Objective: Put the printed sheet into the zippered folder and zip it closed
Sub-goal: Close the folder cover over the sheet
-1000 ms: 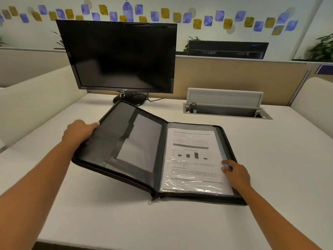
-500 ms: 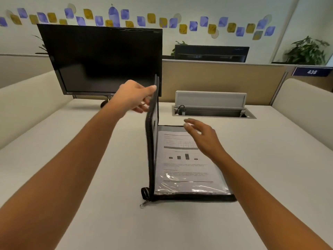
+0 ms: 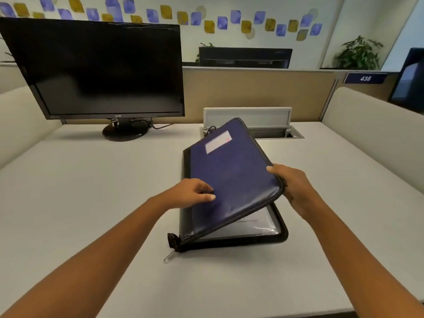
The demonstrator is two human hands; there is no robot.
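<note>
1. Looks to me like the closing-the-cover step is what's going on here. The zippered folder (image 3: 231, 180) is lying on the desk (image 3: 91, 191) with its blue cover sitting tilted, hinged along the left side and raised on the right, so it's gaping open on the right and near edges.
2. The printed sheet (image 3: 254, 228) is already sitting inside, flat on the bottom half under something shiny (a clear sleeve, I'm guessing). Only its near corner is showing below the cover.
3. The right hand (image 3: 293, 187) is pinching the cover's free right edge, thumb on top and fingers tucked underneath.
4. The left hand (image 3: 190, 193) is touching the cover near the spine side with its thumb tip, fingers curled in. I can't tell whether it's actually gripping anything or just steadying.
5. The zipper pull (image 3: 168, 257) is dangling off the near-left corner onto the desk, with nobody touching it, so zipping isn't started.
6. Next move, as I'm reading it: the cover needs to go flat with both edges lining up, the right fingers need to get out from underneath, and one hand needs to be holding the folder down while the other is grabbing that pull and running it round the corners.
7. I'd be watching that the sleeve's edge isn't poking into the zipper track.
</note>
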